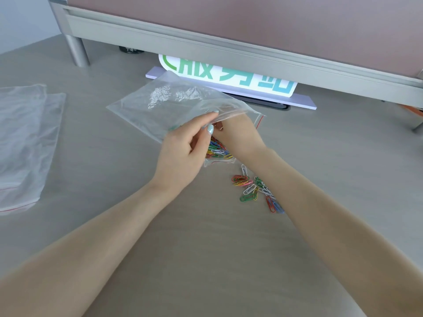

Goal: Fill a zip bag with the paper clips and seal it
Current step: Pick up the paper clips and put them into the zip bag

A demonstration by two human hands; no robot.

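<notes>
A clear zip bag (164,104) with a red seal line lies tilted over the grey table, its mouth toward me. My left hand (183,152) pinches the bag's upper mouth edge between thumb and forefinger. My right hand (238,136) has its fingers tucked under that edge at the bag's mouth; what they hold is hidden. A small clear packet of coloured paper clips (217,152) sits under my hands. Loose coloured paper clips (254,188) lie on the table beside my right forearm.
Spare clear zip bags (25,143) lie flat at the left of the table (114,202). A white sign with green characters (229,76) stands behind the bag, under a grey partition rail (206,42) with a metal leg (76,51).
</notes>
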